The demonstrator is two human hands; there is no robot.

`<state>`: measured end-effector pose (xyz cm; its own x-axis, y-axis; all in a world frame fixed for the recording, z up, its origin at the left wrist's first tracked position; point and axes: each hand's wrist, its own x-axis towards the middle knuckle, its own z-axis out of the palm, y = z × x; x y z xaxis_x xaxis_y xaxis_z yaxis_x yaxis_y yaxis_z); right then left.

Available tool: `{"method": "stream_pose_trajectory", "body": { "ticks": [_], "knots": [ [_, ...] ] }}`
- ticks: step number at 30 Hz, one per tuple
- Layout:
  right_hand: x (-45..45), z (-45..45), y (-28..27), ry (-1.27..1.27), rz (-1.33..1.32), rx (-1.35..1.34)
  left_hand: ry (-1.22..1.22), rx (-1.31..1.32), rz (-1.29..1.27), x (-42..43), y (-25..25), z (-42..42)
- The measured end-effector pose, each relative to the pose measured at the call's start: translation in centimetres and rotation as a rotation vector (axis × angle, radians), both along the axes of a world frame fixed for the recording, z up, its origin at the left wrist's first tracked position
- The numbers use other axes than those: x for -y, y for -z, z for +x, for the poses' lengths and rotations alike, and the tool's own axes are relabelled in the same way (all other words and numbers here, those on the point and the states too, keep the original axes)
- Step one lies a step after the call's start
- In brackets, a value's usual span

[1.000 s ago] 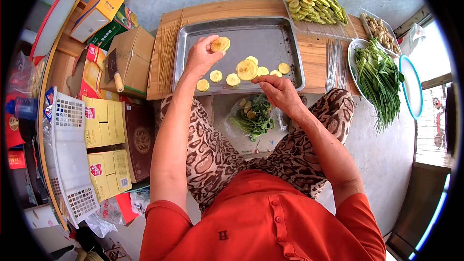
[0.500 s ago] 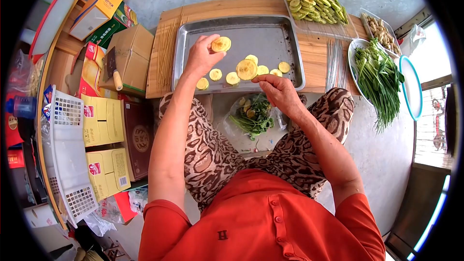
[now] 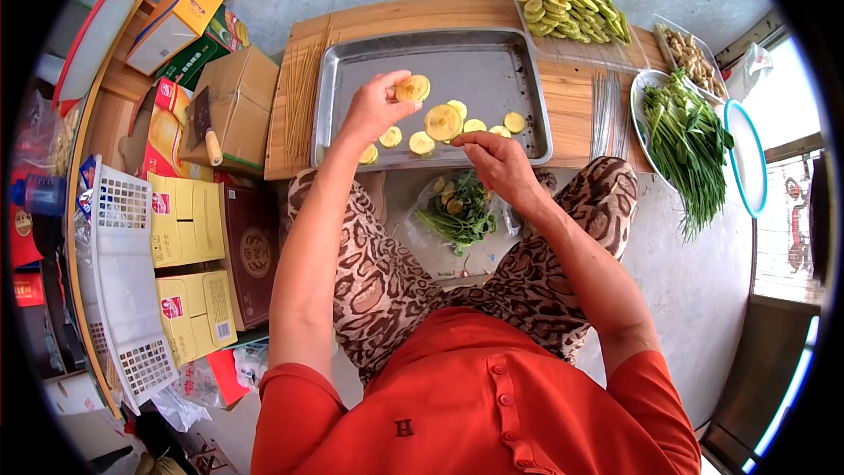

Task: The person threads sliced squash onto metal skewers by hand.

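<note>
My left hand (image 3: 376,109) pinches a round yellow slice (image 3: 412,88) above the metal tray (image 3: 328,79). To its right, my right hand (image 3: 494,158) is closed near another, larger slice (image 3: 442,122). A thin stick seems to run from my right fingers to that slice, but it is barely visible. The two slices are close but apart. Several pale green-yellow slices lie along the near side of the tray, one of them (image 3: 514,122) toward the right.
Beyond the tray's right side, a clear container (image 3: 637,60) holds a heap of slices. Thin wooden sticks (image 3: 301,92) lie left, metal skewers (image 3: 607,114) right. Leafy greens (image 3: 686,136) fill a white dish. A cleaver (image 3: 207,123) rests by boxes; bagged greens (image 3: 462,215) lie below.
My left hand and its slice have moved right and slightly down, closer to the larger slice. My right hand has shifted slightly left with the larger slice.
</note>
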<state>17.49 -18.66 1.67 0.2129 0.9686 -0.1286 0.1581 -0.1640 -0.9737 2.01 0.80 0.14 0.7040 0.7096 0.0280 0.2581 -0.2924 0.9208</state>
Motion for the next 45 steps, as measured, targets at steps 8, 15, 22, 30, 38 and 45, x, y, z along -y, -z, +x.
{"method": "stream_pose_trajectory", "body": {
  "ticks": [8,15,22,30,38,45],
  "knots": [
    [-0.3,0.4,-1.2,0.001,0.039,-0.359,-0.055,0.521,-0.768,-0.3,-1.1,0.3],
    [-1.0,-0.8,-1.0,-0.025,0.035,-0.352,0.026,0.822,-1.040,0.7,-1.1,2.1],
    [-1.5,-1.6,-0.3,-0.045,0.037,-0.350,-0.254,0.997,-1.167,-0.3,0.0,3.0],
    [-1.1,-2.0,-0.7,-0.049,0.035,-0.287,-0.428,1.080,-1.164,-1.7,0.3,2.4],
    [-1.1,-2.0,-0.6,-0.054,0.018,-0.264,-0.398,1.052,-1.156,-1.3,0.2,2.6],
    [-1.2,-2.0,-0.2,-0.054,0.032,-0.269,-0.398,1.052,-1.162,-1.2,0.1,2.5]
  ]
}}
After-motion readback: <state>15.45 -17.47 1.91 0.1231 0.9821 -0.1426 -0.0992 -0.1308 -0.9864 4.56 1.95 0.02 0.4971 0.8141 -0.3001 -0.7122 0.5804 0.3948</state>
